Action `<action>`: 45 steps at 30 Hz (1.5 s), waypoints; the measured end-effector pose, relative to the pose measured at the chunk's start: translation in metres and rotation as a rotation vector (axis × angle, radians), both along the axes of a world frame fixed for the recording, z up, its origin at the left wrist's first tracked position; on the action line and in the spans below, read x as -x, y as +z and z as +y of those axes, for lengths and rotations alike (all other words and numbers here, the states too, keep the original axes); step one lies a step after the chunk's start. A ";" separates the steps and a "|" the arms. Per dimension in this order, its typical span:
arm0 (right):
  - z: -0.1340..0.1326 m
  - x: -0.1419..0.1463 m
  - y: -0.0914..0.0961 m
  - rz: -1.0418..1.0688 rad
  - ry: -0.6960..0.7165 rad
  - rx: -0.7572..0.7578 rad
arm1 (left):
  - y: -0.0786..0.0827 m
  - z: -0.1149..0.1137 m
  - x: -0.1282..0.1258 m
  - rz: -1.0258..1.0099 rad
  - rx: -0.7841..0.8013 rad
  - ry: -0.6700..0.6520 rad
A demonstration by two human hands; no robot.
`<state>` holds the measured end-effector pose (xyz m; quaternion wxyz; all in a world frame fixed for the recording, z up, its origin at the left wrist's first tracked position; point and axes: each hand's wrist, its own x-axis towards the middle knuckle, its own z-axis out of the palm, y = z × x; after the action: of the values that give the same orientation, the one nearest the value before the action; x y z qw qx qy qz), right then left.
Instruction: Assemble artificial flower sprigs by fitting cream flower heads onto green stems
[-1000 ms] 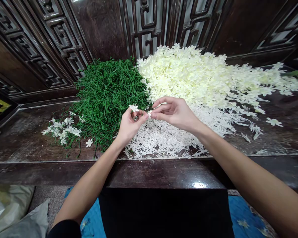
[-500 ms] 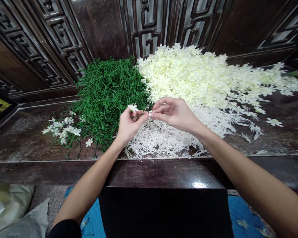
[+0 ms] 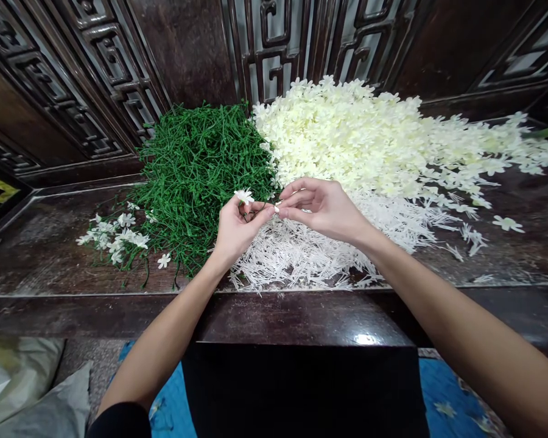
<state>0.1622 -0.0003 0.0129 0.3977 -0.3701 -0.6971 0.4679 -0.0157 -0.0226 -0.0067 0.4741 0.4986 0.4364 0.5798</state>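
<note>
My left hand [image 3: 237, 230] is closed around a thin green stem with a small white flower [image 3: 244, 196] at its top. My right hand [image 3: 319, 207] meets it fingertip to fingertip, pinching a tiny white piece [image 3: 276, 208] against the stem. Both hands hover over a heap of white spiky plastic pieces [image 3: 301, 255]. Behind the left hand lies a mound of green stems [image 3: 196, 164]; behind the right hand a big pile of cream flower heads [image 3: 360, 134].
A small bunch of finished white flowers on green stems [image 3: 114, 237] lies at the left on the dark wooden ledge [image 3: 50, 267]. Carved dark wood panels [image 3: 119, 73] rise behind. Loose flowers [image 3: 506, 222] are scattered at right. A pale bag [image 3: 22, 377] lies on the floor.
Almost nothing has moved: both hands stay together at the same spot, fingers shifting slightly round the stem and white piece.
</note>
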 end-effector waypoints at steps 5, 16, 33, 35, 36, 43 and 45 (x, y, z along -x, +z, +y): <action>0.000 0.000 -0.001 -0.007 -0.006 -0.010 | 0.000 0.000 0.000 0.015 -0.006 0.001; 0.001 -0.002 -0.001 -0.017 0.020 -0.002 | -0.004 0.003 0.002 0.097 -0.034 -0.007; 0.001 0.000 0.000 -0.018 -0.020 -0.041 | -0.012 0.007 0.007 0.255 -0.126 0.007; 0.002 -0.001 -0.001 -0.012 -0.027 -0.037 | -0.011 0.007 0.006 0.235 -0.157 0.031; 0.002 -0.001 0.000 -0.009 -0.034 -0.035 | -0.010 0.007 0.006 0.223 -0.166 0.050; 0.007 -0.010 0.007 -0.028 -0.145 -0.056 | -0.004 0.010 0.009 0.192 -0.170 0.206; 0.010 -0.014 0.008 -0.027 -0.186 -0.046 | -0.003 0.011 0.011 0.195 -0.169 0.233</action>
<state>0.1760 0.0095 0.0209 0.4385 -0.4300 -0.6756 0.4078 -0.0263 -0.0120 -0.0093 0.3155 0.5364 0.4851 0.6144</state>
